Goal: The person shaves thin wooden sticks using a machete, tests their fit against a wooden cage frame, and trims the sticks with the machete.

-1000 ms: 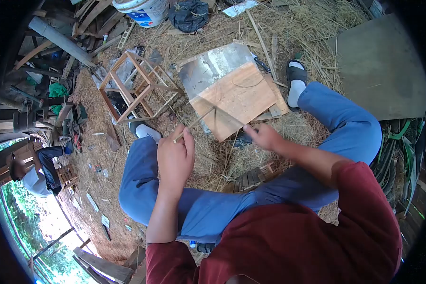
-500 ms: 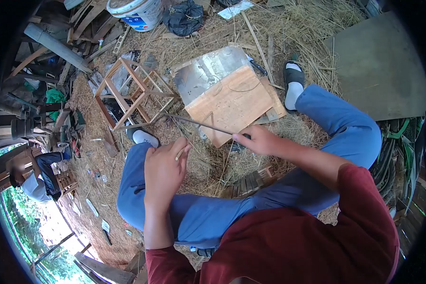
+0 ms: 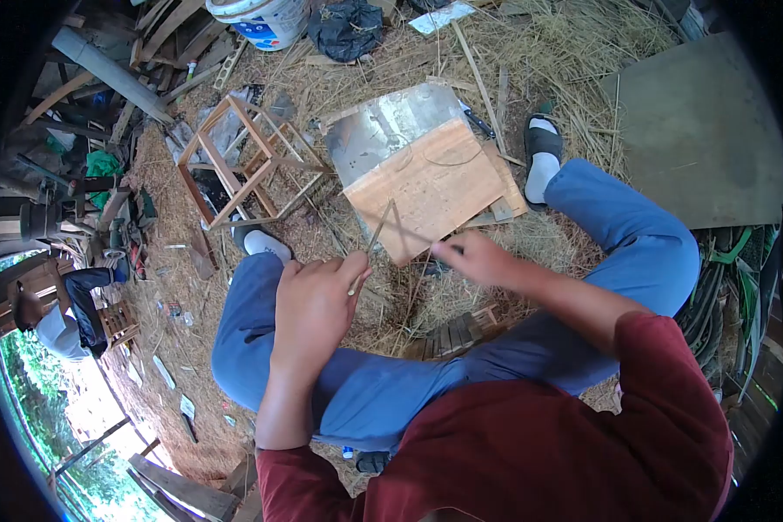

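Straw and scraps litter the ground [image 3: 378, 322] of this cluttered work space. Between your bent knees, just in front of you, the thin stick [image 3: 379, 228] slants upward from your left grip [image 3: 317, 300], which is closed around its lower end. It looks light and fairly stiff, probably dry enough to split or snap under a hard bend; keeping hold near that end leaves most of its length free. Your right grip [image 3: 474, 259] is closed on a narrow dark tool [image 3: 419, 237], blurred, perhaps a knife, so keep your left fingers clear of it. Whether tool and stick touch, you cannot tell. Beyond them, the wooden board [image 3: 431, 187] partly covers a metal sheet [image 3: 391, 130], and the slatted frame [image 3: 257, 174] stands to the left, near your foot, limiting wide swings that way.
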Available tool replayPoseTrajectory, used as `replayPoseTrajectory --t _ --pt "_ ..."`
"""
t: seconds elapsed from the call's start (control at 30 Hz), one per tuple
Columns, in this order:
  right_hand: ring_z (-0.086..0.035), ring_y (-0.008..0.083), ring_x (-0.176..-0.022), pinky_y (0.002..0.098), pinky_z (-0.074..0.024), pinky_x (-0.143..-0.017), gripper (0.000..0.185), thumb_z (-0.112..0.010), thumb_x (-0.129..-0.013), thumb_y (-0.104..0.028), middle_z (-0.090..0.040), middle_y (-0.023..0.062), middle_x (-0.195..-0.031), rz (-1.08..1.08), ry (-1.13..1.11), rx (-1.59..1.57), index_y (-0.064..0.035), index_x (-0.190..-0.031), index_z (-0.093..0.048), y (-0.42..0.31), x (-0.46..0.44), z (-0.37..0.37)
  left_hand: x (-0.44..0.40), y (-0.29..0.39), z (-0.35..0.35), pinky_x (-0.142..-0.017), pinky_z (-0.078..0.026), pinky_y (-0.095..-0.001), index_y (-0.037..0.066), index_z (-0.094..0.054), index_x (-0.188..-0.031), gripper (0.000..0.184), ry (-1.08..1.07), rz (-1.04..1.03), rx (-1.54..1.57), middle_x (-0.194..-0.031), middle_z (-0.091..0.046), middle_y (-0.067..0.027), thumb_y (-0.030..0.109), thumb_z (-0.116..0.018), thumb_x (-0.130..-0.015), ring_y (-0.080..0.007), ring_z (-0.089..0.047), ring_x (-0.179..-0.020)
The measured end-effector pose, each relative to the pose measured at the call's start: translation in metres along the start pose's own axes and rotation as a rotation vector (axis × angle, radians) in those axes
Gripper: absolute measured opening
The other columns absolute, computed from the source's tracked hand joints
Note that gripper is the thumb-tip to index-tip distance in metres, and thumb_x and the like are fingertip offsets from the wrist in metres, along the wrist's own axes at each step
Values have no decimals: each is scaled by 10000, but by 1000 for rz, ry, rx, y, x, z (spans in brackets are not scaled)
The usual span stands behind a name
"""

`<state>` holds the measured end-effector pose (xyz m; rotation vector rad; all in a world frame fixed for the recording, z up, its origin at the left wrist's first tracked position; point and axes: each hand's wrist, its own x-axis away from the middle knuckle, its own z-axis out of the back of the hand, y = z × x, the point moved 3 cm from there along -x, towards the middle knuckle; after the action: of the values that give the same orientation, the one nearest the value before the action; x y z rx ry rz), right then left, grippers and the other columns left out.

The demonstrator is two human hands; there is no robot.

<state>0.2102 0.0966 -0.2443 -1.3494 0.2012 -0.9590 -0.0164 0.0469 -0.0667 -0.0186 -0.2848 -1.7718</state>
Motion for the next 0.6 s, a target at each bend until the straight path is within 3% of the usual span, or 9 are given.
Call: replayPoseTrajectory --t 0.17,0.23,0.27,0.3,0.37,0.43,0.5,0.57,0.6 --pt "-598 296 -558 433 -488 -593 492 -563 -1039 -422 -635 183 -644 -40 21 174 15 -868 -710 -5 0 8 -4 -5 0 -706 -417 -450 117 -560 -968 100 62 30 93 -751 -637 -114 192 -627 -973 -338 -634 -755" --pt "-689 332 -653 447 -535 -664 587 -538 -1021 -534 -683 203 -699 201 35 134 8 -943 -748 -13 11 -1 -3 -5 1 -704 -424 -461 118 -565 -977 96 39 35 76 -746 -634 -118 193 -625 -975 -342 -636 -747" --pt "-706 336 -678 450 -540 -675 580 -542 -1018 -533 -693 198 -707 -9 -4 34 6 -959 -748 15 5 -6 -1 -6 1 -704 -424 -461 118 -565 -977 96 29 40 71 -746 -634 -118 193 -625 -975 -342 -636 -747" --pt "-706 336 -678 450 -540 -675 580 -542 -1018 -533 -693 198 -707 -4 -2 26 6 -959 -748 32 0 -4 -1 -8 1 -698 -428 -461 118 -566 -979 96 36 48 71 -743 -633 -120 196 -622 -978 -346 -638 -747" --pt "-702 321 -670 436 -538 -668 521 -576 -1016 -489 -696 181 -701 -194 58 110 1 -977 -750 55 -12 8 -2 -11 3 -692 -433 -462 117 -567 -981 97 59 46 65 -739 -633 -123 199 -618 -982 -350 -640 -746" --pt "-683 294 -645 417 -526 -653 528 -568 -1024 -480 -681 187 -689 -117 43 165 12 -940 -740 22 0 14 -2 -14 -1 -723 -446 -443 131 -573 -983 102 42 62 58 -766 -668 -98 217 -628 -977 -318 -669 -789" --pt "-675 298 -653 421 -518 -659 600 -529 -1031 -518 -668 205 -688 168 -28 121 40 -932 -725 8 8 1 -3 -13 -2 -704 -446 -463 121 -567 -986 103 60 66 91 -739 -647 -117 210 -621 -980 -347 -654 -763" --pt "-658 319 -648 438 -508 -668 606 -510 -1038 -516 -651 209 -680 103 -64 79 46 -964 -721 29 9 0 1 -12 0 -685 -446 -482 112 -561 -990 105 65 38 102 -713 -627 -137 202 -613 -983 -376 -638 -738" --pt "-641 322 -643 439 -504 -671 565 -520 -1041 -488 -649 203 -685 -89 -33 66 35 -976 -727 39 3 7 1 -12 -2 -685 -449 -490 110 -559 -990 105 66 55 104 -715 -627 -141 198 -615 -980 -380 -638 -739"
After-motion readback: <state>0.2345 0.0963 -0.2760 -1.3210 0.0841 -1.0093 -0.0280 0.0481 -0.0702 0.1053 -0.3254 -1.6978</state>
